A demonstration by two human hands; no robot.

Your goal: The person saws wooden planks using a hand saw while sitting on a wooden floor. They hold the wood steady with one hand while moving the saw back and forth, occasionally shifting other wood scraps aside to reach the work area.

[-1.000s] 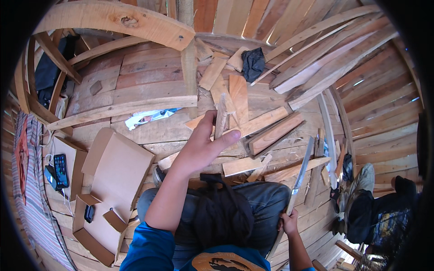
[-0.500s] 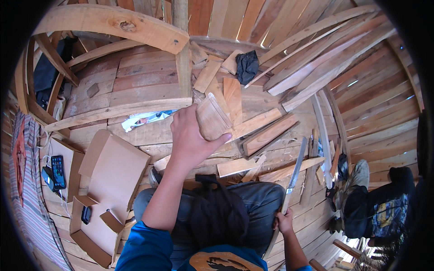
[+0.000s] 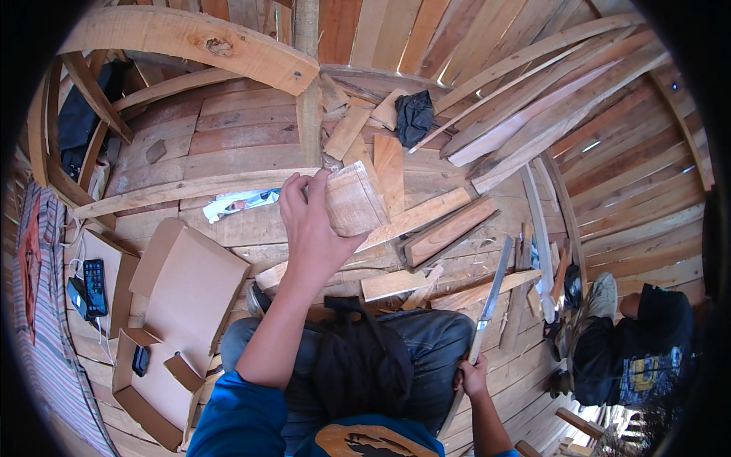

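Observation:
My left hand [image 3: 316,232] reaches out over the plank floor, its fingers and thumb closed round the left and near sides of a squarish wooden block [image 3: 356,204]. The block is pale brown, with a line running close along one edge. Low on the right, beside my knee, my right hand [image 3: 472,376] is wrapped round the handle of a machete [image 3: 496,283]. Its long straight blade points up and away, clear of the block. Part of the handle is hidden by my fingers.
Wooden offcuts [image 3: 449,231] and shavings lie in front of my knees. An open cardboard box [image 3: 190,274] and a phone [image 3: 95,286] are on the left. Long boards [image 3: 548,114] lean at the far right. Another person [image 3: 632,343] sits at the right. A curved beam [image 3: 190,42] spans the far left.
The block has turned slightly in my left hand, and its broad face shows more. The fingers have shifted a little along its edge. My right hand keeps the machete in nearly the same place.

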